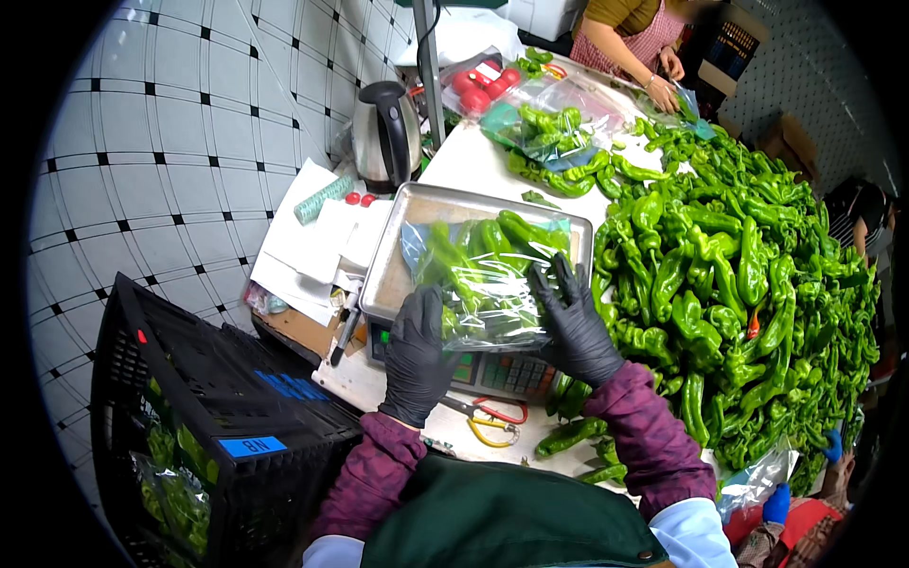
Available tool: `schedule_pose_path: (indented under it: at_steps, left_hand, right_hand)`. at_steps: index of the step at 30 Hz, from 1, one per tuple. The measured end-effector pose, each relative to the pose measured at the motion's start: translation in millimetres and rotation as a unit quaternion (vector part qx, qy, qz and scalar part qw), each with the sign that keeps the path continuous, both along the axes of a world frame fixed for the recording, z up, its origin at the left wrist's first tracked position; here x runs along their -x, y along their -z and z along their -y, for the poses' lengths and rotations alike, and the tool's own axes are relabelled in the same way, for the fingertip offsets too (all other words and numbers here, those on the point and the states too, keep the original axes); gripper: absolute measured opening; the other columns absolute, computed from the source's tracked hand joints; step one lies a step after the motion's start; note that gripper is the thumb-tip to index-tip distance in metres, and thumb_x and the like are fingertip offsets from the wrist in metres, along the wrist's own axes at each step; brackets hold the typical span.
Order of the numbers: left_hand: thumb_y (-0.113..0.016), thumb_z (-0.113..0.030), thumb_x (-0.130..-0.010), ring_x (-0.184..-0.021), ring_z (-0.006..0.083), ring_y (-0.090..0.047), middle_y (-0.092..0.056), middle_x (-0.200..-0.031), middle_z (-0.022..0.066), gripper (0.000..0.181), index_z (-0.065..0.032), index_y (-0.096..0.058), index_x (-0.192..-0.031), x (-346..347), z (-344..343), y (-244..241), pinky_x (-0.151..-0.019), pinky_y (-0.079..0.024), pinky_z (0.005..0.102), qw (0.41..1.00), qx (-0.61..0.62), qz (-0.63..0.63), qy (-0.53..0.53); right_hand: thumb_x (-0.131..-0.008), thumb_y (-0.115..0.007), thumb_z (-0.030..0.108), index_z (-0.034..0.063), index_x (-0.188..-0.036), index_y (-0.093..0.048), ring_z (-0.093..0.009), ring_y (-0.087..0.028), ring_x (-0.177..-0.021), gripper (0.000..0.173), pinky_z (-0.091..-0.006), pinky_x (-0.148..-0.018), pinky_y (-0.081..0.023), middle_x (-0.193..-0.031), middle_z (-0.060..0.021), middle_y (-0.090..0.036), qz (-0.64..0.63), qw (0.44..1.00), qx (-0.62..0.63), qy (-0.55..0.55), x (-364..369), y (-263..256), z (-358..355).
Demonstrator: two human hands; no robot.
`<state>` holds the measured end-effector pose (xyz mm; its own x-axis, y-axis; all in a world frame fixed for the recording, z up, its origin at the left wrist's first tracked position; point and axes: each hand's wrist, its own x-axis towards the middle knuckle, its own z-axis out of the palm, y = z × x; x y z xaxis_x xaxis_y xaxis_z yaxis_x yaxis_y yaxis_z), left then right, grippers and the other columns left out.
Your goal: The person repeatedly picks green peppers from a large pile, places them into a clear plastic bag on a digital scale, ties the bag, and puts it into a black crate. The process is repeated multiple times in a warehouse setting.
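A clear plastic bag of green peppers (490, 284) lies between my two black-gloved hands, over the metal tray of a weighing scale (406, 206). My left hand (420, 355) holds its near left corner, fingers close together. At the right side of the bag, my right hand (574, 323) grips it with fingers spread over the film. The bag overlaps the tray's near edge; whether its weight rests on the tray I cannot tell. Below it, the scale's keypad (517, 375) is partly covered.
Loose green peppers (710, 284) are heaped at right. Scissors (493, 420) lie before the scale, a knife (346, 330) at left. An electric kettle (387, 138), bagged tomatoes (483, 86) and another pepper bag (554, 135) stand beyond. A black crate (234, 397) holds bagged peppers. Co-workers' hands (664, 89) work nearby.
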<state>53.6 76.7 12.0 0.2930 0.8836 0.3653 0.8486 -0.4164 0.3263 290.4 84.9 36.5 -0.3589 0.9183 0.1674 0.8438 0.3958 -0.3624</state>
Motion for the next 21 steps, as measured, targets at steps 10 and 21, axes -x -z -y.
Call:
schedule_pose_path:
  at_steps: [10, 21]
  left_hand:
    - [-0.072, -0.004, -0.074, -0.117, 0.0210, -0.048, -0.051, -0.125, 0.0133, 0.062, 0.0030, -0.043, -0.128, -20, -14, -88, -0.097, -0.041, 0.0324, 0.881, -0.009, 0.462, 0.099]
    - [-0.066, -0.013, -0.082, -0.106, 0.0195, -0.052, -0.051, -0.117, 0.0117, 0.062, 0.0020, -0.033, -0.132, 22, 17, -146, -0.090, -0.043, 0.0303, 0.882, 0.064, 0.451, 0.117]
  right_hand:
    - [-0.076, -0.067, 0.001, 0.0078, -0.128, -0.050, -0.020, -0.045, -0.121, 0.055, -0.0345, -0.086, -0.051, -0.137, -0.0096, -0.039, -0.645, 0.752, 0.110, 0.080, 3, 8, 11]
    - [-0.086, -0.057, 0.025, 0.0068, -0.130, -0.041, -0.025, -0.053, -0.109, 0.049, -0.0360, -0.091, -0.047, -0.119, -0.0131, -0.054, -0.661, 0.738, 0.131, -0.046, 12, -17, 24]
